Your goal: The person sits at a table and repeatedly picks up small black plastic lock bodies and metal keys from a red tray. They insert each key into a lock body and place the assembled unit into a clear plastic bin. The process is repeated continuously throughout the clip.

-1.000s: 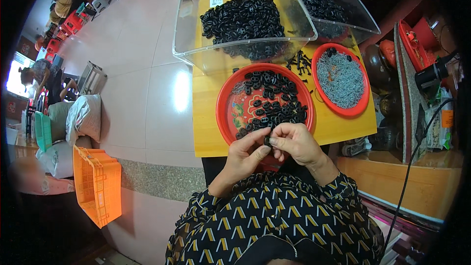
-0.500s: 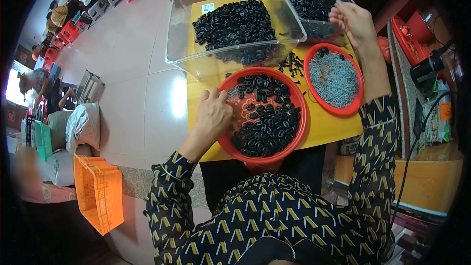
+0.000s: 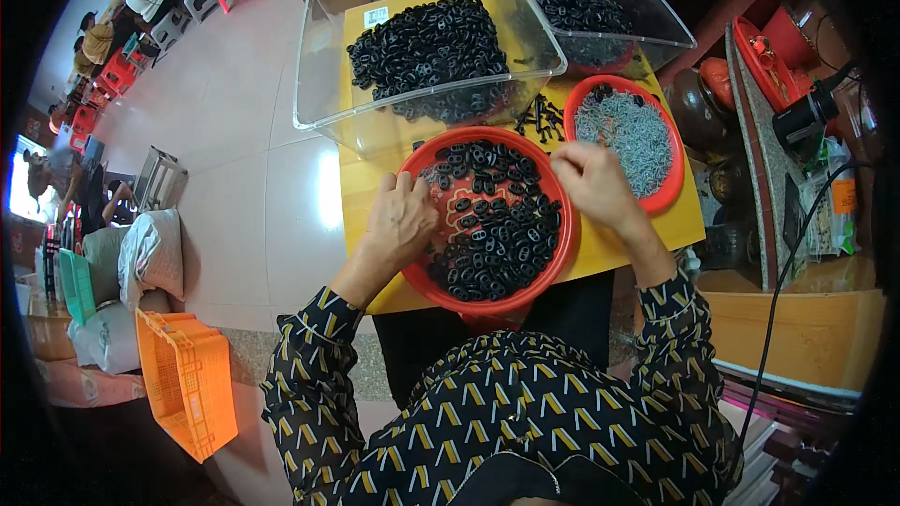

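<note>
A red basin (image 3: pixel 569 234) holds many small black oval plastic pieces with two holes (image 3: pixel 506 248). My left hand (image 3: pixel 401 217) hangs over its left rim, fingers curled in and pressed together; whatever they grip is hidden. At the opposite rim is my right hand (image 3: pixel 597 186), thumb and fingers closed in a pinch, its contents too small to make out. Partly behind this hand stands a smaller red dish (image 3: pixel 677 169) full of silvery screws (image 3: pixel 623 131), with a few black pieces at its far edge.
Beyond the basin, a clear plastic bin (image 3: pixel 559 68) contains a heap of black pieces; a second clear bin (image 3: pixel 670 41) stands right of it. Loose black screw-like parts (image 3: pixel 542 119) lie on the yellow tabletop (image 3: pixel 600 248). An orange crate (image 3: pixel 202 384) sits on the floor at left.
My right hand has come down and left, from beside the second clear bin to the basin's right rim. My left hand stays at the left rim. The whole view has shifted slightly.
</note>
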`<state>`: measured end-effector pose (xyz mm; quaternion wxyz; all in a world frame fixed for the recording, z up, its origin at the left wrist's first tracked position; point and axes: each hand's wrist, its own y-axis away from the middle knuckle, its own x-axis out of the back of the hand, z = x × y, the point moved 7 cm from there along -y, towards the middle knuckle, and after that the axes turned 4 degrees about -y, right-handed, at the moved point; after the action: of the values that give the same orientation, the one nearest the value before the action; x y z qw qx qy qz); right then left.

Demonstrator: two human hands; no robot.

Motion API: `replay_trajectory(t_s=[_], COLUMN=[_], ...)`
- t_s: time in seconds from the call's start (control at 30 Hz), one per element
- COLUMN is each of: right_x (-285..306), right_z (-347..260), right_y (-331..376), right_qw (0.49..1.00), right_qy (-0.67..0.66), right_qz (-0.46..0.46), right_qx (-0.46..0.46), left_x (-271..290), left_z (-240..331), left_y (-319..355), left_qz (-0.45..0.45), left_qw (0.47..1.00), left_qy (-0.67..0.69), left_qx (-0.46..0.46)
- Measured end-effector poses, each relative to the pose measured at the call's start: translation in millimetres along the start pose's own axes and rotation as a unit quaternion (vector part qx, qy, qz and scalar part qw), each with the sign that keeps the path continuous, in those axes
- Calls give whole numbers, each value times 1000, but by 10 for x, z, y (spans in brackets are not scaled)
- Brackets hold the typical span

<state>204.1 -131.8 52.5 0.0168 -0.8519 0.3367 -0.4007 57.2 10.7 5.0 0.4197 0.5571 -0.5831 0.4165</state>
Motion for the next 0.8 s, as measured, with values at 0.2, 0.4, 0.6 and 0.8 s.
replay_trajectory(t_s=[0.2,0.4,0.6,0.8], right_x=[-398,-600,-716,-746], right_z=[-105,-110,-90,-108], right_y=[196,155,150,151], right_qw=[988,979,965,960], right_qy=[79,111,155,180], right_qz=[-96,-148,-192,-193], right_qx=[91,89,86,87], left_x=[49,96,74,166], left_z=[-71,-61,-61,-19], left_y=[44,201,393,464], left_qz=[57,112,227,302], left_qw=[995,977,925,854], left_qy=[66,155,277,389], left_qx=[43,93,131,169])
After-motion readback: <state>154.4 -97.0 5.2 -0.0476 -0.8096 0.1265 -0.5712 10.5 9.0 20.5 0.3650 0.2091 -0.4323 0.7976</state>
